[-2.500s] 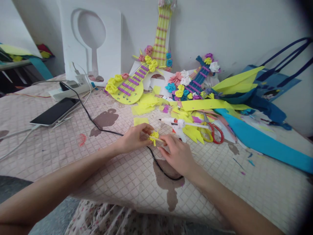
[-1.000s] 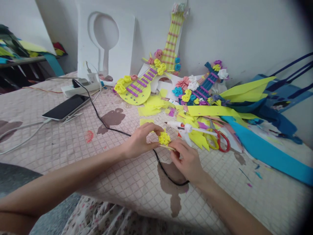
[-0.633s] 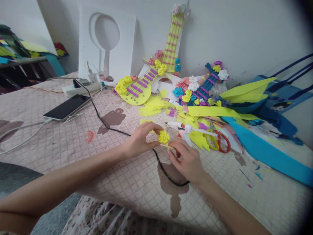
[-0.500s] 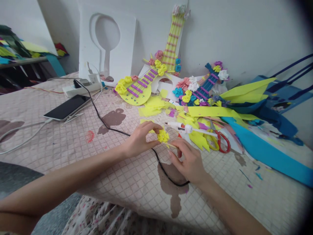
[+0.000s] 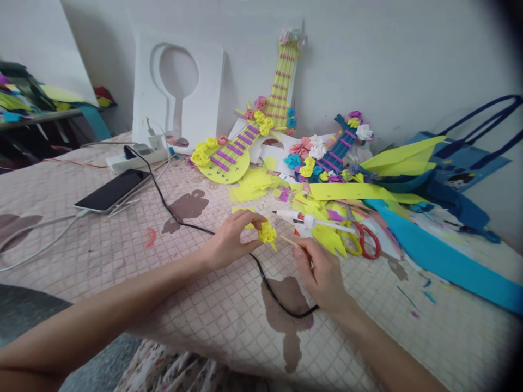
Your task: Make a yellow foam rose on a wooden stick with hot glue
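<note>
Between the thumb and fingers of my left hand (image 5: 235, 238) is a yellow paper flower (image 5: 268, 233). My right hand (image 5: 321, 268) pinches a thin light stick (image 5: 289, 240), whose tip points at the flower with a small gap between them. Just behind my hands lies a white glue gun (image 5: 300, 219). Scissors with red handles (image 5: 369, 241) rest to its right, among yellow paper scraps (image 5: 329, 237). A black cable (image 5: 265, 277) runs on the cloth below both hands.
Paper instruments with flowers, a yellow one (image 5: 229, 160) and a blue one (image 5: 335, 155), stand at the back. A phone (image 5: 113, 189) and power strip (image 5: 134, 158) are on the left. Blue paper (image 5: 441, 250) and a blue bag (image 5: 469, 163) are on the right.
My right hand has moved right with the stick, away from the flower, which it was touching or very near before. The flower stays in my left hand. The camera view has shifted slightly.
</note>
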Action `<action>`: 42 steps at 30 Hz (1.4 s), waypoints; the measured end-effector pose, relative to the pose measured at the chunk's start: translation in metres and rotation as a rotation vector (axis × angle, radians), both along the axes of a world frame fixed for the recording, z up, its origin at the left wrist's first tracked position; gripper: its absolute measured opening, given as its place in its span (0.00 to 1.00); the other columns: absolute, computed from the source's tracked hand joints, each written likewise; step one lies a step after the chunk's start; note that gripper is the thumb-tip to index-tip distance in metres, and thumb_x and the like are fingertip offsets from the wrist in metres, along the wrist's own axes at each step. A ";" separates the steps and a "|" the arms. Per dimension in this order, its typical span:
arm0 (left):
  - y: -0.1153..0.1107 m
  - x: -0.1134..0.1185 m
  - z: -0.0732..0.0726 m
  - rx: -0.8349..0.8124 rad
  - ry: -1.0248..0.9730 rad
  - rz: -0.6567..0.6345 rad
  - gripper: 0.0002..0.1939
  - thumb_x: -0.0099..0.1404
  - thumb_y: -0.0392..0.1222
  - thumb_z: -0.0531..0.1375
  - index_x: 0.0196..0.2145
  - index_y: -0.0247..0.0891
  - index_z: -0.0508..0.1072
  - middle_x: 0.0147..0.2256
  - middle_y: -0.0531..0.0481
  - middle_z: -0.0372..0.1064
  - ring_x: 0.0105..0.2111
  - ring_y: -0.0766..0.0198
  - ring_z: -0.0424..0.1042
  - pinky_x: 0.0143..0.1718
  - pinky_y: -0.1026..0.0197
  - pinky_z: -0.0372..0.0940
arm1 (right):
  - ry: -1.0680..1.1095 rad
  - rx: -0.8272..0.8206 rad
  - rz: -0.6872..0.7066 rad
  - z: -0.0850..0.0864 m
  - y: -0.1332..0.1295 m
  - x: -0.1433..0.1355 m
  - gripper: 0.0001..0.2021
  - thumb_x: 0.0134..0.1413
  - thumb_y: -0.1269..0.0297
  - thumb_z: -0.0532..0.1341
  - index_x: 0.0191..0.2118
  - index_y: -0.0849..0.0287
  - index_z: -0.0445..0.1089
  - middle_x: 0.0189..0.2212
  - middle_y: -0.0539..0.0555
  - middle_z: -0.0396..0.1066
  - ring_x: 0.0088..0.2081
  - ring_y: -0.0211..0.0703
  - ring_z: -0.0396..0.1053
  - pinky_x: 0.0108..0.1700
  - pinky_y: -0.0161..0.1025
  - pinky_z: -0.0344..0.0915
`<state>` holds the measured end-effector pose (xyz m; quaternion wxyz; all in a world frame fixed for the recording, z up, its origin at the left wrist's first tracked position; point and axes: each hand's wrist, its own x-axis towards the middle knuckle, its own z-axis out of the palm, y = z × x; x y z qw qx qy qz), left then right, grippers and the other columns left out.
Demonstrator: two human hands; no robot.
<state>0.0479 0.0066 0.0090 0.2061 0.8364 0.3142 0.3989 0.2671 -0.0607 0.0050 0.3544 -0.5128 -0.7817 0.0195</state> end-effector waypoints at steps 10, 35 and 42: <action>0.008 0.005 -0.019 -0.095 0.080 -0.005 0.19 0.54 0.33 0.62 0.45 0.39 0.66 0.36 0.51 0.69 0.38 0.62 0.70 0.42 0.58 0.64 | -0.166 -0.012 -0.022 -0.001 0.004 0.000 0.06 0.60 0.64 0.52 0.35 0.57 0.64 0.22 0.47 0.67 0.22 0.35 0.65 0.26 0.33 0.57; 0.019 -0.001 -0.009 -0.921 -0.347 -0.343 0.23 0.51 0.36 0.67 0.44 0.34 0.65 0.30 0.54 0.66 0.31 0.70 0.68 0.33 0.67 0.63 | 0.030 0.057 0.123 0.000 0.006 0.000 0.09 0.61 0.71 0.50 0.44 0.54 0.63 0.36 0.53 0.69 0.38 0.41 0.68 0.41 0.39 0.67; 0.019 -0.004 -0.005 -1.066 -0.357 -0.367 0.21 0.51 0.34 0.67 0.43 0.36 0.68 0.31 0.54 0.67 0.32 0.71 0.67 0.34 0.67 0.61 | 0.043 0.123 0.193 0.004 0.005 -0.005 0.13 0.58 0.75 0.52 0.46 0.54 0.63 0.38 0.54 0.68 0.42 0.41 0.67 0.44 0.40 0.66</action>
